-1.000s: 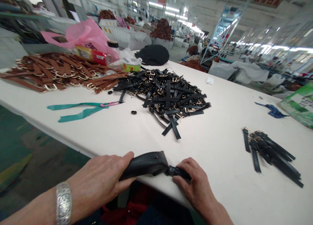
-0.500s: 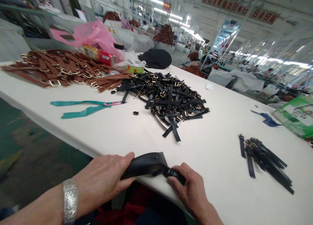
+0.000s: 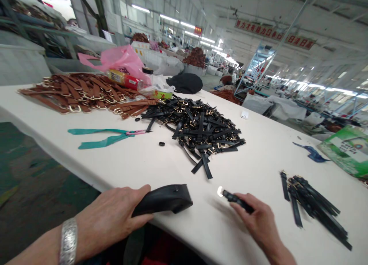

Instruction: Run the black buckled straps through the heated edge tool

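Observation:
My left hand [image 3: 120,207], with a silver bracelet at the wrist, is wrapped round a thick black curved piece [image 3: 165,198] at the table's near edge. To its right, my right hand [image 3: 257,215] pinches a short black strap [image 3: 234,198] whose bright buckle end points left. The strap and the curved piece are apart. Beyond my hands lies a big heap of black buckled straps [image 3: 201,123]. A smaller bunch of black straps [image 3: 319,203] rests right of my right hand.
On the white table [image 3: 115,165] lie brown buckled straps [image 3: 83,90], teal-handled scissors [image 3: 115,136], a pink bag [image 3: 120,61], a red and yellow packet [image 3: 125,79], a black cloth item [image 3: 185,83], a blue scrap [image 3: 313,152] and a green pack [image 3: 347,148].
My right hand has moved right, away from the curved piece, with the black strap in its fingers. My left hand still holds the curved piece, slightly further left. The view has shifted a little.

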`<state>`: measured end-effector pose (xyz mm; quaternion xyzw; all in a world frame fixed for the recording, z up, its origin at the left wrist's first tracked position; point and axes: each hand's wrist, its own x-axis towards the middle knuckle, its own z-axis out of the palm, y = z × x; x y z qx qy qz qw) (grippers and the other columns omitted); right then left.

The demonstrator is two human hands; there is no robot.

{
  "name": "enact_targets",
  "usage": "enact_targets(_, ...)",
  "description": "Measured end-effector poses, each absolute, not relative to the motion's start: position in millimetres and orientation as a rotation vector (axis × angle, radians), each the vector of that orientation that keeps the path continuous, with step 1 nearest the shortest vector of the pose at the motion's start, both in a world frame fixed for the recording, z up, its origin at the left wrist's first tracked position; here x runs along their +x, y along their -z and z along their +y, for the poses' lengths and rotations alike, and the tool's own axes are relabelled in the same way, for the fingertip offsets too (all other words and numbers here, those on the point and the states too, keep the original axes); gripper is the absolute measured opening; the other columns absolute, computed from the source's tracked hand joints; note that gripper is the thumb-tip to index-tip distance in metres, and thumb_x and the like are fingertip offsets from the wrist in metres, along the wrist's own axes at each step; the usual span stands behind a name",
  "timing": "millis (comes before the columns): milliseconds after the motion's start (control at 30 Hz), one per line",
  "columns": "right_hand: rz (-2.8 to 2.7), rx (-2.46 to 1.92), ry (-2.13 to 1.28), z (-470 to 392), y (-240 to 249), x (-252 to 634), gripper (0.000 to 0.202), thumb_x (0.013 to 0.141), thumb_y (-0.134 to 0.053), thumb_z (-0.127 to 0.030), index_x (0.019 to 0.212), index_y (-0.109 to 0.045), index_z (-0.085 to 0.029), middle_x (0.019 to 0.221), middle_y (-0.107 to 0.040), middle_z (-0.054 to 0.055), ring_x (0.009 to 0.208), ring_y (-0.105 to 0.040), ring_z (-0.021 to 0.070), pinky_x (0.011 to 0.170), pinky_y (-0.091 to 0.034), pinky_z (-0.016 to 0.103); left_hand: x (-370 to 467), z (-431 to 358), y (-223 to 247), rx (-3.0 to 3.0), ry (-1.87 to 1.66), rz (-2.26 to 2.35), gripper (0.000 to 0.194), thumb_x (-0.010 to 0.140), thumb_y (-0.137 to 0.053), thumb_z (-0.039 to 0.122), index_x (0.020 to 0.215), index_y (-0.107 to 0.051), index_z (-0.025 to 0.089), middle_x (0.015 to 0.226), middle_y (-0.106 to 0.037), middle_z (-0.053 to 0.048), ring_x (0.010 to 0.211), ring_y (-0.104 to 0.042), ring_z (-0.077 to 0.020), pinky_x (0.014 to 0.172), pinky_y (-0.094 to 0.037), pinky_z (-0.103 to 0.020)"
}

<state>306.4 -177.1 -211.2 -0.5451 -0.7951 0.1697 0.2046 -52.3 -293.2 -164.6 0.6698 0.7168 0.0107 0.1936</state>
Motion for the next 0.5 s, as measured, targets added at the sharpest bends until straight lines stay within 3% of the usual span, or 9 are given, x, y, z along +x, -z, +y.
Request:
enact_targets(133, -1.935, -2.058, 0.153, -114.3, 172.2, 407.7, 0.041, 0.076, -0.060, -0.062, 0.104, -0.070, -0.033, 0.105, -0.070, 0.013, 0.083, -0.066, 0.0317, 0.065, -0.048, 0.043, -80.0, -298.7, 170.5, 1.871, -0.105, 2.151, 0.025, 0.082, -0.048, 0.040, 0.095, -0.063, 0.025, 0.075, -0.071, -0.002, 0.072, -0.068, -0.0257, 0.068, -0.050, -0.036)
enact_targets(233, -1.810, -2.089, 0.536, -85.0, 154.8, 428.5, 0.050, 0.075, -0.063, -0.057, 0.112, -0.068, -0.024, 0.127, -0.057, 0.023, 0.110, -0.055, 0.0407, 0.075, -0.045, 0.051, -95.1, -303.5, 176.8, 1.870, -0.152, 2.256, 0.025, 0.083, -0.047, 0.040, 0.095, -0.062, 0.025, 0.073, -0.071, 0.001, 0.070, -0.068, -0.0242, 0.067, -0.049, -0.034)
enact_targets(300, -1.893, -1.894, 0.419, -79.9, 158.0, 395.4, 0.046, 0.081, -0.059, -0.048, 0.116, -0.064, -0.018, 0.124, -0.058, 0.023, 0.111, -0.056, 0.0359, 0.080, -0.045, 0.047, -99.3, -305.8, 179.2, 1.835, -0.163, 2.281, 0.026, 0.085, -0.044, 0.039, 0.094, -0.062, 0.022, 0.073, -0.071, -0.001, 0.070, -0.068, -0.0254, 0.067, -0.049, -0.035)
enact_targets(400, -2.138, -1.586, -0.187, -85.4, 179.9, 298.6, 0.043, 0.090, -0.049, -0.040, 0.124, -0.056, -0.015, 0.107, -0.066, 0.015, 0.085, -0.065, 0.0228, 0.073, -0.050, 0.036, -98.0, -307.8, 180.1, 1.825, -0.147, 2.281, 0.026, 0.085, -0.044, 0.037, 0.090, -0.062, 0.020, 0.072, -0.071, -0.002, 0.073, -0.069, -0.0284, 0.067, -0.049, -0.037)
enact_targets(500, -2.343, -1.465, -0.268, -89.0, 203.2, 204.6, 0.040, 0.085, -0.059, -0.038, 0.120, -0.058, -0.019, 0.099, -0.067, 0.008, 0.079, -0.064, 0.0184, 0.073, -0.048, 0.031, -93.3, -310.4, 181.9, 1.863, -0.156, 2.281, 0.024, 0.084, -0.046, 0.038, 0.089, -0.062, 0.022, 0.071, -0.071, -0.001, 0.077, -0.069, -0.0290, 0.069, -0.050, -0.036)
